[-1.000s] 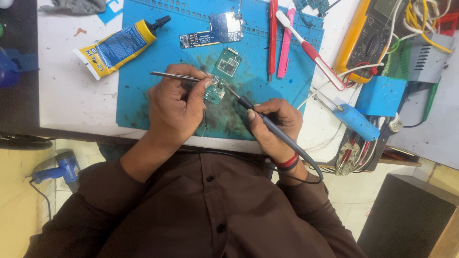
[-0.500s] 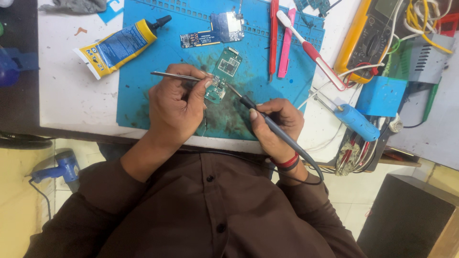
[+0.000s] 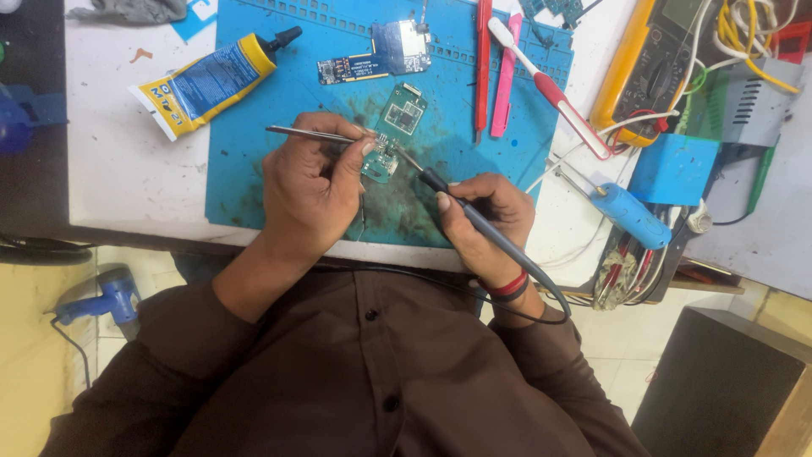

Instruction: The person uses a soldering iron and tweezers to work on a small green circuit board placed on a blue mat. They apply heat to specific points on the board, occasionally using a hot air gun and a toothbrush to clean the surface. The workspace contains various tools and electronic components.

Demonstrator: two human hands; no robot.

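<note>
While the left hand grips tweezers, the right hand grips a soldering iron — tips meeting on the small board.

Left hand tweezers and right hand soldering iron meet on green board.

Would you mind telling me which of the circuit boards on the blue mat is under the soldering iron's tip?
The small green board beside the left hand; the other green board and the blue boards lie farther up the mat, untouched.

- An electronics repair workshop.
- A blue work mat on the desk carries bare circuit boards.
- Yellow multimeter, glue tube and tangled wires lie around.
</note>
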